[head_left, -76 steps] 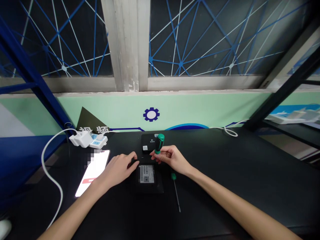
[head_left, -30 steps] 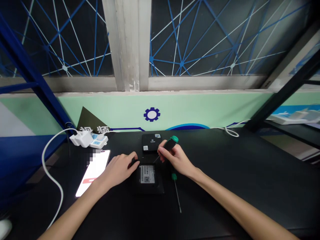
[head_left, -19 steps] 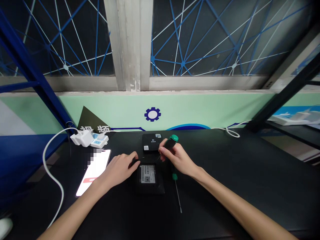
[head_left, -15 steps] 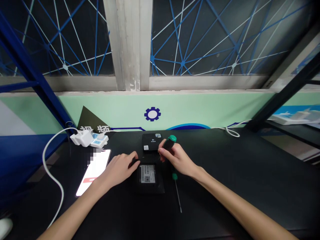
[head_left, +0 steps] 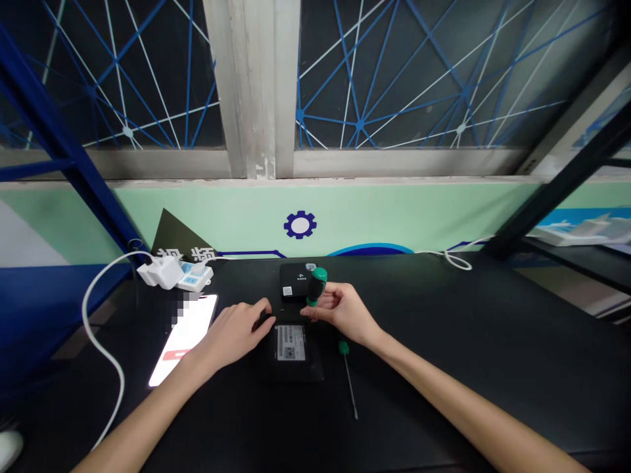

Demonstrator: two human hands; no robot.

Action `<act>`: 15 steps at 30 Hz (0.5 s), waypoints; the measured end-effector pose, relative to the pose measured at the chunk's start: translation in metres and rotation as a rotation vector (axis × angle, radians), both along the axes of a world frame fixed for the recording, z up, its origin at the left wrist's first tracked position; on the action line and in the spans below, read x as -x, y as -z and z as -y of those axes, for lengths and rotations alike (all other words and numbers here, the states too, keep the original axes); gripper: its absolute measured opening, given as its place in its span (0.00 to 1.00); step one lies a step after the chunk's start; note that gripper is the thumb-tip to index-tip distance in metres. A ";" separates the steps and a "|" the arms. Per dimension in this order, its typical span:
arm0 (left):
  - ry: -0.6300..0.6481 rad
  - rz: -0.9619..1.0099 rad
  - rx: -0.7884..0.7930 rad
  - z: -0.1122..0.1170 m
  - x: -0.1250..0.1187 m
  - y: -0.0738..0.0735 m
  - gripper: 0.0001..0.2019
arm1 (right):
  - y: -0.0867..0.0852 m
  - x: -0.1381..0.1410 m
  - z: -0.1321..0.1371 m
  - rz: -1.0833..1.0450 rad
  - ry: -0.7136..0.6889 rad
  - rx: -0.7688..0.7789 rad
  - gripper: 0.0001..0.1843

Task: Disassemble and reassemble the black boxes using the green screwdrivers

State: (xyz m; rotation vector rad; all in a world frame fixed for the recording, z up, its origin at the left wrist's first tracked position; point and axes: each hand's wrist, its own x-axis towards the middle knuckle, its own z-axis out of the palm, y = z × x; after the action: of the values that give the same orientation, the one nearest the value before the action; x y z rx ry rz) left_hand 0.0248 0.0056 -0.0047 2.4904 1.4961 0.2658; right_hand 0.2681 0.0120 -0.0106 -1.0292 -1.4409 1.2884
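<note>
A flat black device (head_left: 294,358) with a white label lies on the black table (head_left: 444,341) in front of me. My left hand (head_left: 231,334) rests at its far left corner, fingers curled and pressing down there. My right hand (head_left: 340,311) pinches a screwdriver (head_left: 315,286) with a green and black handle, held nearly upright over the device's far right corner. The tip is hidden behind my fingers. A second, similar black box (head_left: 294,282) sits just beyond the first one.
A thin screwdriver (head_left: 348,376) with a green cap lies right of the device. A lit phone (head_left: 183,338) lies to the left, beyond it a white power strip (head_left: 175,274) with a white cable (head_left: 101,341). Another white cable (head_left: 456,260) lies at the back.
The screwdriver handle leaned right half a second ago; now my right hand has swung it back nearly upright and shifted slightly left. My left hand has stayed put.
</note>
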 end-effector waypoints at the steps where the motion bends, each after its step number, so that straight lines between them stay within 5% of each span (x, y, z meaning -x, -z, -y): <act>1: 0.001 0.000 -0.001 0.000 0.000 0.000 0.11 | 0.000 -0.001 0.000 0.005 -0.002 0.004 0.25; 15: 0.005 -0.006 -0.006 -0.001 0.000 0.000 0.11 | -0.013 -0.009 0.002 0.012 -0.220 0.037 0.19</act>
State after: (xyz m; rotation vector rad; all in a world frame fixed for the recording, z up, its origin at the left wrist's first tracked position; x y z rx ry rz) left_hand 0.0250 0.0069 -0.0051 2.5017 1.4932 0.2633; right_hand 0.2771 0.0103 0.0024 -0.9224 -1.5789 1.4725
